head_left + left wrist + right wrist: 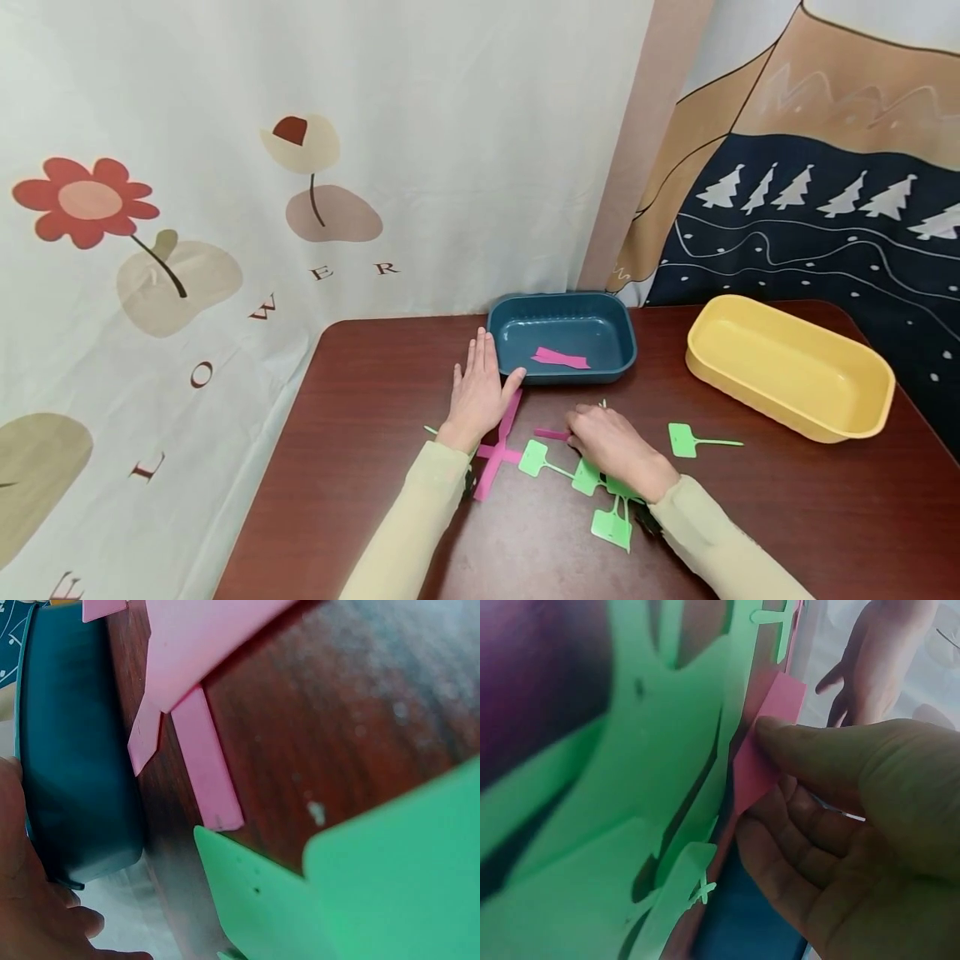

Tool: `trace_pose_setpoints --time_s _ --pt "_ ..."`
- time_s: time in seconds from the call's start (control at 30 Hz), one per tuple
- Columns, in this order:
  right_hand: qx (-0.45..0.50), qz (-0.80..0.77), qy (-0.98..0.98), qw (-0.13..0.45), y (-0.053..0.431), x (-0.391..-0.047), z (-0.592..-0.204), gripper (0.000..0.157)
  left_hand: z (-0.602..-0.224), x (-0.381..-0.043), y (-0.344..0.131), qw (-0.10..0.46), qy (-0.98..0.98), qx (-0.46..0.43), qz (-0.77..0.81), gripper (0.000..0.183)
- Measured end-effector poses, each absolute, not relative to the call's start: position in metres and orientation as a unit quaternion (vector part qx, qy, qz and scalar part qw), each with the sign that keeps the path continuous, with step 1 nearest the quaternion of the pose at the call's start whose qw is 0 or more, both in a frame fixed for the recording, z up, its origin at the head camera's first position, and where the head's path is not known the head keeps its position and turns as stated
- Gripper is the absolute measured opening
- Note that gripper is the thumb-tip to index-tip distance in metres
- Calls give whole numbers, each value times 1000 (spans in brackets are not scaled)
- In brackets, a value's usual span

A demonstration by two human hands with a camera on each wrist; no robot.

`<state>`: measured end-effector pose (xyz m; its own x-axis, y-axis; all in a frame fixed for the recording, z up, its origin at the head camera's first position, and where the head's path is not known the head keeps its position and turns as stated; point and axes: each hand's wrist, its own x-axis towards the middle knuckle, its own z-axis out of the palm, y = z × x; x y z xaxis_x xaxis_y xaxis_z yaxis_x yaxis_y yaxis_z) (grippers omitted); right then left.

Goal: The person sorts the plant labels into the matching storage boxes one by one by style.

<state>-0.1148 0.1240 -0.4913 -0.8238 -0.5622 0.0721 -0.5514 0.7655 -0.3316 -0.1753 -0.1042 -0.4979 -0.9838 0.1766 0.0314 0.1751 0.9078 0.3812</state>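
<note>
With its fingers straight, my left hand [478, 396] lies along the left end of a dark blue plastic basin [579, 379], thumb at the front rim. A pink strip [561, 358] lies inside the basin. My right hand [611, 439] pinches another flat pink piece [761, 769] between thumb and fingers, low over the table among green tags [534, 458] with square heads and thin tails. Some of these tags are partly hidden beneath the right hand and wrist. Crossed pink strips [491, 475] lie by the left wrist.
A yellow basin [795, 371] stands at the right rear of the brown table [360, 392]. One green tag [682, 440] lies apart, in front of it. Printed curtains [450, 167] hang behind the table and along its left side.
</note>
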Motion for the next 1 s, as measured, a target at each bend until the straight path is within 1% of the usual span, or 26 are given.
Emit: trace_pose_setpoints --time_s 0.1,0.2,0.37,0.43,0.53,0.7,1.0 --pt "-288 -175 941 19 124 -114 -491 20 -499 -175 -105 5 977 89 196 93" --pt "-281 -180 943 5 126 -112 -491 20 -499 -176 -105 6 976 91 196 93" --pt "-265 -189 945 -25 129 -108 -487 12 -499 -176 -106 6 977 91 194 93" --pt "-261 -195 945 -31 131 -107 -485 9 -499 -176 -106 7 977 91 193 93" --pt "-255 -207 944 -34 133 -105 -482 7 -498 -176 -106 9 977 91 193 93" --pt "-249 -225 941 -47 136 -106 -476 7 -499 -176 -106 7 977 94 194 92" --pt "-228 -268 930 -104 143 -112 -465 13 -499 -176 -106 7 976 94 194 93"
